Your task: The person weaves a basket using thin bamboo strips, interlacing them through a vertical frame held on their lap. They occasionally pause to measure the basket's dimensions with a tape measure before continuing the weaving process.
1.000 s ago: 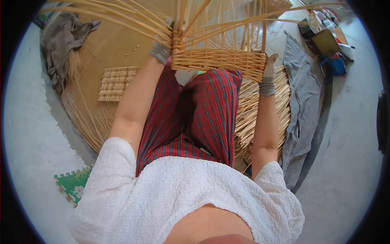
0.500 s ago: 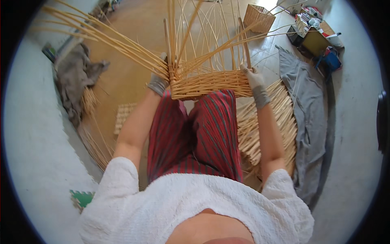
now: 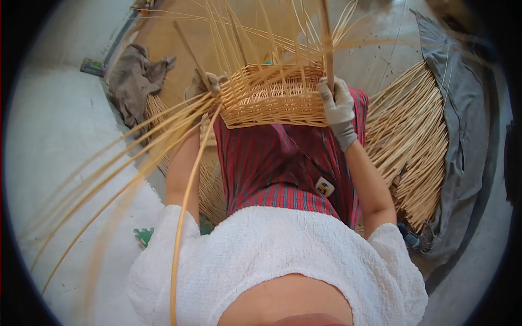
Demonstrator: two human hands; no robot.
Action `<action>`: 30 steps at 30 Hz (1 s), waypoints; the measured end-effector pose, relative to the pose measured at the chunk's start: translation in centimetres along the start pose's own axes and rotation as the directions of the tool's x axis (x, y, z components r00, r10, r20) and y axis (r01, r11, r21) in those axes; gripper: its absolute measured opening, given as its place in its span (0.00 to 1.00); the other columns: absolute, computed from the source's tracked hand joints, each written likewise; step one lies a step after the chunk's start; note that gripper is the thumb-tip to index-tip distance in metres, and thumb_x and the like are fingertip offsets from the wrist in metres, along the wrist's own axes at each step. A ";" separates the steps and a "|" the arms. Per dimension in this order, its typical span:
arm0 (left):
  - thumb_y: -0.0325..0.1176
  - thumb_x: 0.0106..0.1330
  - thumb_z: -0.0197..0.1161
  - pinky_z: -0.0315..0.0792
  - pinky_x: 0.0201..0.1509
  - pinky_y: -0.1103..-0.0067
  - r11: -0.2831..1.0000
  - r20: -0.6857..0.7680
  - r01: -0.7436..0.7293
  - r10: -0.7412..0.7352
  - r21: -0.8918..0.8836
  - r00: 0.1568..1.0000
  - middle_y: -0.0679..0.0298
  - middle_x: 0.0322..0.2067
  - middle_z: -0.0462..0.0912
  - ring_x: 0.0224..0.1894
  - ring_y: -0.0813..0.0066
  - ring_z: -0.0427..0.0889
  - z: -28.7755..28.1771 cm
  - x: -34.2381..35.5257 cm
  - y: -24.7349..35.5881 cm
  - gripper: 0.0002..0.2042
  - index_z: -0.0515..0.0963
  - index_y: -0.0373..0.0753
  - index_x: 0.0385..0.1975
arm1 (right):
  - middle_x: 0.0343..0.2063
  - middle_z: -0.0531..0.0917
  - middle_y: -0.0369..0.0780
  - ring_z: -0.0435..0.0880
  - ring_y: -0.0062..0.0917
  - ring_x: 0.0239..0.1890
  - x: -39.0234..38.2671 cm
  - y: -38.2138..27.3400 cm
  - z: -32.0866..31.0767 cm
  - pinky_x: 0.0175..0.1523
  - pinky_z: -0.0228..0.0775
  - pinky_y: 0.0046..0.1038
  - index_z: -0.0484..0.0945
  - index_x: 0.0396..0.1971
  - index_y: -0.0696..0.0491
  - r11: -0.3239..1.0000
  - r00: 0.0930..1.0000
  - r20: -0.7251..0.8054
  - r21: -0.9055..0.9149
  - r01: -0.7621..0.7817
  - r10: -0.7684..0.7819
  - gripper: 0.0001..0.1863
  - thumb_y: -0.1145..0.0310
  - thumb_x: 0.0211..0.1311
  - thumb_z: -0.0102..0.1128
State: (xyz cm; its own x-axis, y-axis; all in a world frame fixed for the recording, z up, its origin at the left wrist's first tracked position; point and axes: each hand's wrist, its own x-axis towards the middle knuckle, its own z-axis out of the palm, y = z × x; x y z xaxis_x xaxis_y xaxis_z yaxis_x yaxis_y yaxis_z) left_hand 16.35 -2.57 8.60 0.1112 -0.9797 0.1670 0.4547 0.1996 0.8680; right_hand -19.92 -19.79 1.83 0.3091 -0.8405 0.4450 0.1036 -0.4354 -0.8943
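My right hand point(image 3: 338, 108), in a pale glove, is closed around the right corner of a partly woven wicker basket point(image 3: 274, 111) and its upright stick. My gloved left hand point(image 3: 213, 81) grips the left corner by another stick, partly hidden behind loose canes. The basket sits over red striped cloth point(image 3: 277, 185) on my lap, its inside visible. Long pale canes point(image 3: 187, 185) fan out from its left corner toward me, some blurred, and thinner ones rise from the far side.
A bundle of pale rods point(image 3: 405, 146) and a long grey cloth point(image 3: 451, 174) lie at my right. A crumpled grey-brown cloth point(image 3: 132, 81), more canes and a piece of green mat point(image 3: 143, 235) are at my left, beside a pale raised surface point(image 3: 70, 152).
The basket has turned and tilted, showing more of its inside. Its left-hand canes have swung from pointing away to reaching down past my left arm. Both hands have moved with it.
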 end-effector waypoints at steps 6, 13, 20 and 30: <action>0.59 0.78 0.42 0.64 0.73 0.63 0.980 -0.232 0.090 -0.047 0.180 0.972 0.60 0.21 0.80 0.35 0.66 0.84 2.4 0.1 -5.0 0.32 0.82 0.34 0.35 | 0.37 0.81 0.35 0.76 0.18 0.38 -4.3 2.9 -3.2 0.48 0.72 0.25 0.79 0.48 0.57 0.939 0.941 0.002 -0.063 -0.338 0.338 0.15 0.61 0.73 0.62; 0.68 0.73 0.44 0.70 0.30 0.82 0.922 -0.269 0.180 -0.087 0.342 0.959 0.66 0.22 0.79 0.25 0.79 0.76 4.7 -0.5 -3.6 0.35 0.84 0.38 0.32 | 0.39 0.81 0.34 0.77 0.19 0.40 -2.5 2.8 -1.9 0.49 0.72 0.25 0.76 0.45 0.56 0.906 0.919 0.050 0.155 -0.395 0.392 0.13 0.67 0.68 0.68; 0.64 0.75 0.47 0.74 0.43 0.76 0.833 -0.262 0.178 -0.041 0.523 0.964 0.63 0.25 0.81 0.29 0.75 0.78 1.5 -2.8 -5.3 0.32 0.83 0.37 0.35 | 0.36 0.77 0.40 0.77 0.33 0.41 -2.7 0.5 -0.4 0.51 0.72 0.33 0.72 0.39 0.56 0.882 0.983 0.061 -0.454 -0.127 0.173 0.23 0.71 0.49 0.79; 0.67 0.69 0.54 0.81 0.47 0.74 0.997 -0.427 0.064 -0.041 0.040 0.903 0.56 0.38 0.86 0.39 0.69 0.85 3.4 -4.2 -5.6 0.35 0.80 0.33 0.48 | 0.56 0.75 0.47 0.78 0.40 0.55 -4.3 -1.8 -0.8 0.63 0.70 0.39 0.70 0.59 0.60 0.916 0.975 -0.026 -0.338 -0.215 0.220 0.35 0.70 0.52 0.77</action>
State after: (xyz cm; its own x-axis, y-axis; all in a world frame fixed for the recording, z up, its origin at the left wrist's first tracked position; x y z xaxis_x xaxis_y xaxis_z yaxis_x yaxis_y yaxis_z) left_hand 10.30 0.38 4.61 0.4594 -0.8842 -0.0847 0.4251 0.1352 0.8950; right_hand -22.22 -15.66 1.56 0.2999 -0.9236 0.2387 -0.2913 -0.3269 -0.8990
